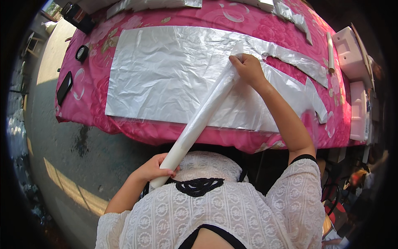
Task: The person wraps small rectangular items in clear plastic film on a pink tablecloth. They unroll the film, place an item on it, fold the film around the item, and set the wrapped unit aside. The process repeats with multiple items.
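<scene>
A long roll of whitish plastic film (201, 114) slants from my lap up over the table. My left hand (159, 168) is wrapped round its lower end, close to my body. At the upper end, my right hand (248, 68) is closed on the roll, with thumb and fingers pinching it. Beneath lies a large, flat, crinkled layer of silvery-white plastic bags (153, 70). Their right end splits into two strips around a curved cut-out, like carrier bag handles. The roll hides part of the layer.
The table has a pink floral cloth (99, 85). At its left are a phone (64, 88), a black roll of tape (82, 53) and a dark jar (78, 17). Folded white plastic (157, 4) lies along the far edge. On the right are a tube (330, 52) and white foam boxes (357, 110).
</scene>
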Demonstrator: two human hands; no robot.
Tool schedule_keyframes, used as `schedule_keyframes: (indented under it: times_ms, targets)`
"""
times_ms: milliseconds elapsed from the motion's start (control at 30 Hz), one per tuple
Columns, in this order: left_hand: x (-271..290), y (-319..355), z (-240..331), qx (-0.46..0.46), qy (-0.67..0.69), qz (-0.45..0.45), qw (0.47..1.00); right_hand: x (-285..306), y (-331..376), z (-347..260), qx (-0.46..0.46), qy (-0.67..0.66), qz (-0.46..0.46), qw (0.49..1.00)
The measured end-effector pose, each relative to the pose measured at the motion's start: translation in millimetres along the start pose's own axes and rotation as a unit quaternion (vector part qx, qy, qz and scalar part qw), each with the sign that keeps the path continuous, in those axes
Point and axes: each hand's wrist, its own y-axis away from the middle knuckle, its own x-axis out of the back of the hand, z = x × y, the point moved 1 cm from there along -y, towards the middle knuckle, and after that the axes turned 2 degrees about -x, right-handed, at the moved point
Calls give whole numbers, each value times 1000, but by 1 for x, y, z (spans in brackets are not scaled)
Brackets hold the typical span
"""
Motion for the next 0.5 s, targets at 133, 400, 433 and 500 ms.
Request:
schedule_keyframes:
  times_ms: [133,400,433,500]
  targets:
    - [-4,-3,4,-8,6,4,1000,-3,-1,7,42,0,33,999]
    - [-6,-7,6,-8,7,9,1000,-3,-5,8,123,85,110,983]
    - [-7,-7,7,-9,10,8,1000,-4,-8,11,135,92,122,979]
    - [-9,-10,10,-11,14,5,1000,-4,-11,13,139,102,136,976]
